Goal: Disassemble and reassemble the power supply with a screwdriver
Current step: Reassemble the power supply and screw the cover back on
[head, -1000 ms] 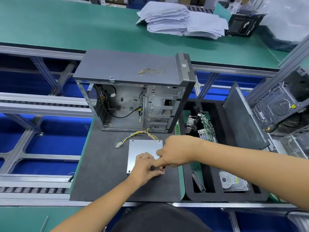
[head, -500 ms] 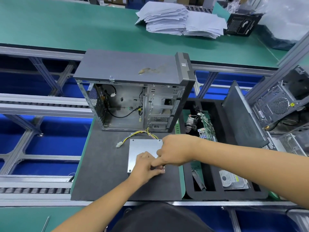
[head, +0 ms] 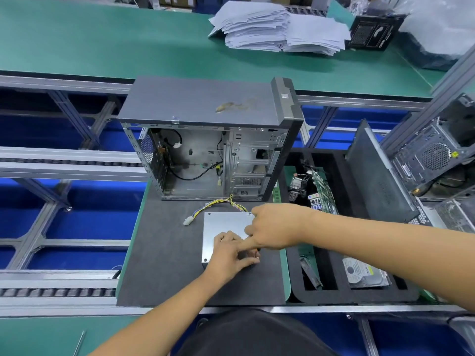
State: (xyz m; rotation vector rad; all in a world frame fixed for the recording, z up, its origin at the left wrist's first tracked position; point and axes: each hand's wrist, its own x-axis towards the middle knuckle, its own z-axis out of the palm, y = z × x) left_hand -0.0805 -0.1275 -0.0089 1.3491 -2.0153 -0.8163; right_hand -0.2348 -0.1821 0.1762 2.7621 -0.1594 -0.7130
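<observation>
The power supply (head: 221, 224), a flat silver box, lies on the grey mat (head: 167, 265) in front of the open computer case (head: 205, 104). Its yellow and black cable bundle (head: 218, 202) trails left to a white plug (head: 187, 221). My left hand (head: 228, 250) rests on the box's near right corner, fingers curled over the top and thumb on the front edge. My right hand (head: 275, 227) is fisted just above it, index finger stretched toward the left hand. Only a small dark and orange piece of the screwdriver (head: 257, 251) shows under the fist.
A black foam tray (head: 295, 291) to the right holds a hard drive (head: 365, 274) and a motherboard (head: 321, 191). A grey side panel (head: 380, 176) leans in it. Another case (head: 431, 155) stands at the far right. Paper stacks (head: 277, 29) lie on the green bench behind.
Both hands stay at the near right corner of the power supply, with only slight shifts of the fingers. Nothing else has moved.
</observation>
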